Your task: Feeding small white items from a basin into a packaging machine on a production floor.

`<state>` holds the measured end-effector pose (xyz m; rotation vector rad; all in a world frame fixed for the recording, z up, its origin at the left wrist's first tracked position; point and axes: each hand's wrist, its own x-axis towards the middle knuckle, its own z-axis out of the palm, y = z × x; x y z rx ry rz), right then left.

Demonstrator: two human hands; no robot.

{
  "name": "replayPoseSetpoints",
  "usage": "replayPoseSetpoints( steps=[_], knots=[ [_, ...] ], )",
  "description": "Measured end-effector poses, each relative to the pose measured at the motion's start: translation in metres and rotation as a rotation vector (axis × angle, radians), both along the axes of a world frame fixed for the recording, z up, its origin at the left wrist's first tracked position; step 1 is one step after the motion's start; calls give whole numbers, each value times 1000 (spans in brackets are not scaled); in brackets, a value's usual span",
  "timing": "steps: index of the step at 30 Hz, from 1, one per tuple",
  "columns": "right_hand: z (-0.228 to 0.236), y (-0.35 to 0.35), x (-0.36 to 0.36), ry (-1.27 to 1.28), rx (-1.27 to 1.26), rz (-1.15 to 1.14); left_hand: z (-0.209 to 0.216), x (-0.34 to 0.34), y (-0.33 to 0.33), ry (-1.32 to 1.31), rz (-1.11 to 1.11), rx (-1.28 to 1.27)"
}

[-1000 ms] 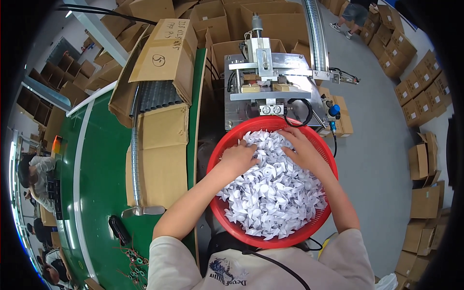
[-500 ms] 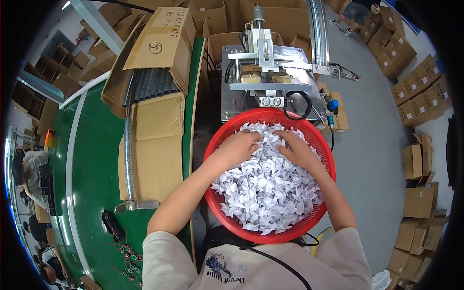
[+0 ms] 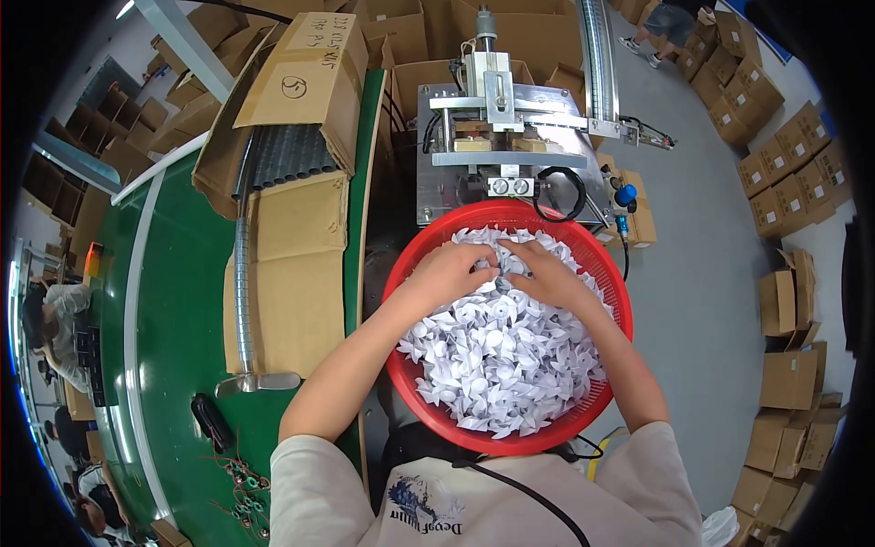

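A round red mesh basket (image 3: 597, 273) rests on my lap, heaped with several small white pinwheel-shaped plastic parts (image 3: 501, 356). My left hand (image 3: 451, 271) lies on the far part of the heap with its fingers curled into the parts. My right hand (image 3: 547, 276) lies right beside it, fingertips meeting the left hand near the basket's far rim. Both hands seem to pinch at the same few white parts; what sits between the fingers is hidden.
A metal press-like machine (image 3: 497, 137) stands just beyond the basket. A green conveyor table (image 3: 173, 319) with cardboard boxes (image 3: 301, 82) and a flexible metal hose (image 3: 244, 273) runs at the left. Stacked cartons (image 3: 788, 146) line the grey floor at the right. Other people sit at far left.
Both hands have drawn together toward the middle of the far side of the heap; a second ago they were spread apart on the parts.
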<state>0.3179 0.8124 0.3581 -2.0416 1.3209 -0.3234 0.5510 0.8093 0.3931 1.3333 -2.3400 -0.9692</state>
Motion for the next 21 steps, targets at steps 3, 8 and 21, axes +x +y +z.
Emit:
replayPoseSetpoints(
  steps=[3, 8, 21],
  knots=[
    [-10, -5, 1, 16, -57, -5, -5, -2, -1, -68, -62, -10],
    [-28, -22, 1, -116, -87, -25, -14, -3, 6, -18, -64, -103],
    [49, -8, -16, -488, 273, -254, 7, -5, 2, 94, 169, -19]
  ],
)
